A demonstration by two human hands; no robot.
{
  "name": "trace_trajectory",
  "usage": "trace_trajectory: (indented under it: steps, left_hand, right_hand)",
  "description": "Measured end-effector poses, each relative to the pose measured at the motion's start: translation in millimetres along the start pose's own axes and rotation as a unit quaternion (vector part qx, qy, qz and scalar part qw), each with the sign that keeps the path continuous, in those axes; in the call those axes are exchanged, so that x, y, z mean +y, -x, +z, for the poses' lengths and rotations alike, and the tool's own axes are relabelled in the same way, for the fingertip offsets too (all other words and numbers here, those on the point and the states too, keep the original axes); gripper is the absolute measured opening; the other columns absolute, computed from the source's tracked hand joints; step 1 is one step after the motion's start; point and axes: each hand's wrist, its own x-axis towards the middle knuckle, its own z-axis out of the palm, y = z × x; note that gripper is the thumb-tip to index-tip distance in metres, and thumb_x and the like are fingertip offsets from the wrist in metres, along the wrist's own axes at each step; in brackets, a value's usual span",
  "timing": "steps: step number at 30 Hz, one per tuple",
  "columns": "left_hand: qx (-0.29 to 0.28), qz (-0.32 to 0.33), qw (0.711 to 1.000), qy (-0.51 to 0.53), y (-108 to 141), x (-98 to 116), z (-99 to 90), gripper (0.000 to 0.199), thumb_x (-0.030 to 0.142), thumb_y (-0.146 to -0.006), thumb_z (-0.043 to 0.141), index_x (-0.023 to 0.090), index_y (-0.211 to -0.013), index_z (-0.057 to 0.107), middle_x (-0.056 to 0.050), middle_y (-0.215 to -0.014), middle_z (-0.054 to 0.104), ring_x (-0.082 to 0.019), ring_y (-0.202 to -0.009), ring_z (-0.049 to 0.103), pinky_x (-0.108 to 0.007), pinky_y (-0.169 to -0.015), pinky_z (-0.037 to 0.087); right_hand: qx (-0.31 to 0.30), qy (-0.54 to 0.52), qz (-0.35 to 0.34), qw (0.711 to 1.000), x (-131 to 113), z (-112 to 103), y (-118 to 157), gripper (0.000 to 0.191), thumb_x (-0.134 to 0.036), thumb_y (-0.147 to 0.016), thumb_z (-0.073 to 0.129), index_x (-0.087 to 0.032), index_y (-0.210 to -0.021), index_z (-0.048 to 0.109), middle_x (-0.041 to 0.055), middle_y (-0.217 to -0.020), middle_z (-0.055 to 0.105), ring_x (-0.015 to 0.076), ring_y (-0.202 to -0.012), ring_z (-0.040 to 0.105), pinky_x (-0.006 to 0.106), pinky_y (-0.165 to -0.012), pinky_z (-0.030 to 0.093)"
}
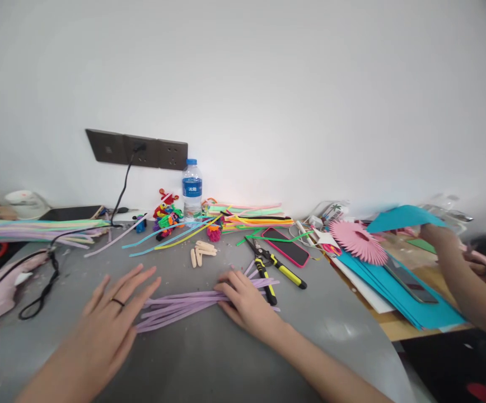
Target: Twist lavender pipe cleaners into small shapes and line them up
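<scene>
Several light purple pipe cleaners (180,309) lie in a loose bundle on the grey table (209,358). My left hand (115,313), with a black ring on one finger, is at the left ends of the bundle, fingers spread and nothing held. Over the right part of the bundle rests my right hand (243,302), its fingers curled down on the purple stems. Pliers with yellow and black handles (263,271) lie just beyond my right hand, partly across the stems. Short wooden pieces (201,252) sit behind the bundle.
A water bottle (192,193) and colourful figures (166,218) stand by the wall. A pink-edged phone (285,247) lies behind the pliers. At left are a pink glue gun (5,285) and its cord. On the right, another person's hand holds blue paper (402,218).
</scene>
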Motion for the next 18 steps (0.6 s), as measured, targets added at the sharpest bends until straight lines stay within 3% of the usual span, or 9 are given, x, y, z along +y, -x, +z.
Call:
trace_trajectory:
  steps: [2, 5, 8, 11, 14, 18]
  left_hand:
    - [-0.005, 0.005, 1.0, 0.003, -2.1, 7.5, 1.3, 0.067, 0.018, -0.083, 0.045, 0.032, -0.147, 0.032, -0.005, -0.143, 0.051, -0.028, -0.129, 0.049, -0.049, -0.109, 0.035]
    - [-0.048, 0.003, 0.998, 0.031, -13.0, 17.5, 18.1, 0.073, 0.025, -0.081, 0.054, 0.025, -0.149, 0.027, -0.011, -0.144, 0.05, -0.029, -0.127, 0.051, -0.045, -0.103, 0.042]
    - [-0.109, -0.021, 0.993, 0.046, -36.9, 20.5, 36.9, 0.066, 0.016, -0.078, 0.054, 0.021, -0.142, 0.039, -0.015, -0.137, 0.055, -0.031, -0.121, 0.055, -0.045, -0.097, 0.046]
    - [-0.188, -0.033, 0.979, 0.069, -65.1, 20.3, 40.9, 0.051, 0.009, -0.079, 0.049, 0.019, -0.129, 0.051, -0.015, -0.118, 0.065, -0.029, -0.108, 0.062, -0.042, -0.089, 0.049]
    - [-0.29, -0.044, 0.955, 0.047, -82.7, 22.1, 36.5, 0.036, 0.002, -0.081, 0.041, 0.015, -0.109, 0.06, -0.015, -0.106, 0.067, -0.028, -0.098, 0.065, -0.039, -0.083, 0.05]
    - [-0.316, -0.043, 0.947, 0.047, -85.5, 17.3, 34.6, 0.027, 0.008, -0.089, 0.036, 0.016, -0.103, 0.057, -0.014, -0.096, 0.068, -0.027, -0.087, 0.067, -0.035, -0.073, 0.049]
  right_hand:
    - [0.008, 0.023, 0.0, 1.0, 0.9, 6.2, -5.4, 0.012, -0.02, -0.091, 0.051, -0.02, -0.101, 0.058, 0.0091, -0.1, 0.06, 0.0242, -0.091, 0.057, 0.044, -0.087, 0.049]
    - [-0.013, 0.073, -0.01, 0.997, 2.0, 15.6, -20.2, 0.004, -0.018, -0.09, 0.053, -0.019, -0.092, 0.057, 0.0086, -0.093, 0.061, 0.0243, -0.086, 0.056, 0.039, -0.076, 0.049]
    - [-0.02, 0.104, -0.015, 0.994, 3.4, 21.2, -39.4, 0.001, -0.018, -0.089, 0.056, -0.017, -0.089, 0.055, 0.0088, -0.09, 0.061, 0.0244, -0.084, 0.057, 0.035, -0.07, 0.047]
    - [-0.042, 0.101, -0.034, 0.993, 4.4, 21.3, -54.7, 0.001, -0.016, -0.09, 0.054, -0.016, -0.09, 0.054, 0.0077, -0.088, 0.063, 0.0225, -0.082, 0.057, 0.032, -0.068, 0.044]
    - [-0.06, 0.09, -0.059, 0.992, 3.2, 18.0, -60.2, 0.004, -0.019, -0.093, 0.051, -0.016, -0.092, 0.053, 0.0074, -0.087, 0.064, 0.0208, -0.08, 0.058, 0.03, -0.068, 0.042]
    - [-0.06, 0.057, -0.092, 0.992, 0.9, 11.9, -56.6, 0.03, -0.045, -0.09, 0.055, -0.016, -0.097, 0.054, 0.0092, -0.093, 0.065, 0.0221, -0.084, 0.059, 0.03, -0.068, 0.04]
